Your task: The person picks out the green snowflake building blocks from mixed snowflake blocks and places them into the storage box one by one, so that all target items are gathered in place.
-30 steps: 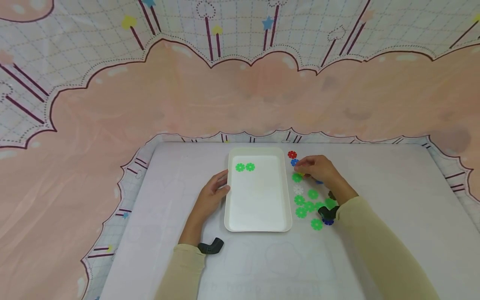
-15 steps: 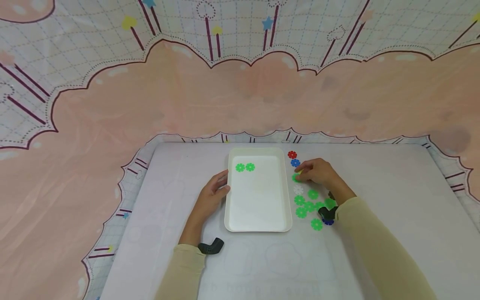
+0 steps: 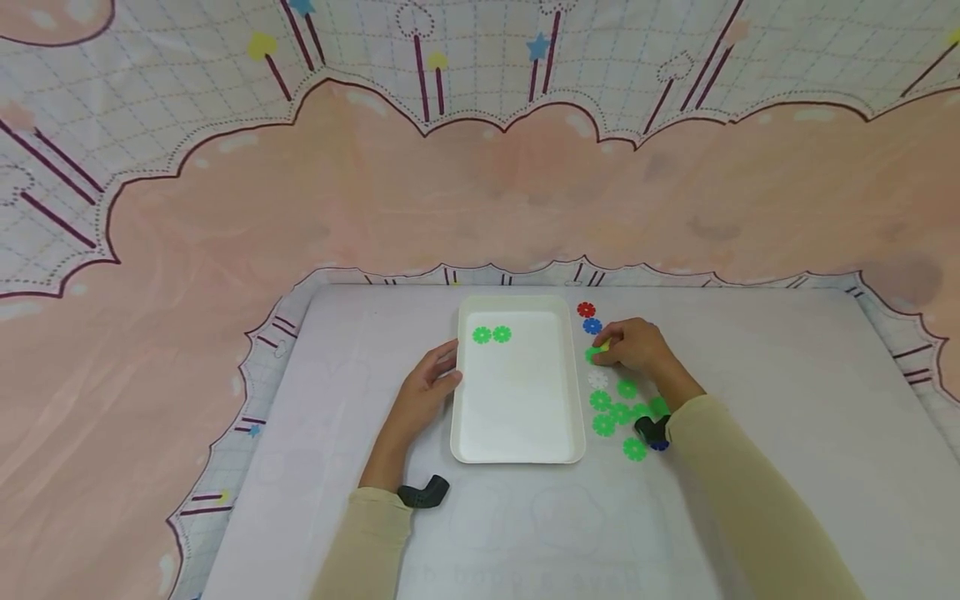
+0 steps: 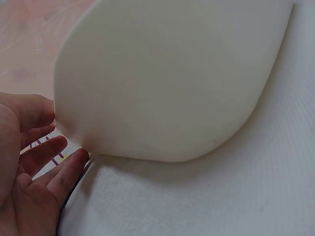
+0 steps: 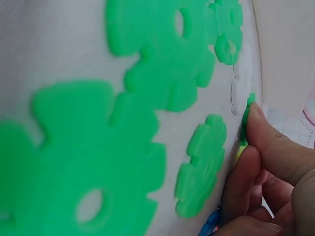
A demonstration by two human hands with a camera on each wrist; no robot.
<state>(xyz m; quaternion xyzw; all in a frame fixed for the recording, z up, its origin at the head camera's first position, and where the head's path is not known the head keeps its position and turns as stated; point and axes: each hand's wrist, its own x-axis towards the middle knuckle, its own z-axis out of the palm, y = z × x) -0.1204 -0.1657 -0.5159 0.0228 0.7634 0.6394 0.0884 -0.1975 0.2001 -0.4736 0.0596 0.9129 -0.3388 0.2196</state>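
One green plastic snowflake-shaped disc (image 3: 594, 356) sits pinched at its rim between the thumb and fingertips (image 5: 266, 132) of the right hand (image 3: 636, 345), just to the right of the white rectangular plastic tray (image 3: 517, 433) — the wrist view shows it tipped up on edge, off the white table cover (image 3: 750, 400). By its look it is thin, light and stiff, with a notched rim that gives the fingers purchase; a slick flat face makes an edge pinch the sounder hold, as a flat disc is hard to lift otherwise.

The left hand (image 3: 427, 385) rests against the tray's left rim, fingers loosely extended and touching its wall, gripping nothing. Inside the tray, near its far end, lie two green discs (image 3: 491, 335) side by side. More green discs (image 3: 615, 410) lie scattered right of the tray, with a red disc (image 3: 586, 310) and a blue disc (image 3: 592, 326) near its far right corner.

Compared with a second ago, the right hand has drawn slightly nearer the tray and its fingers have closed on the disc, which then lay flat — the left hand and tray have not shifted.
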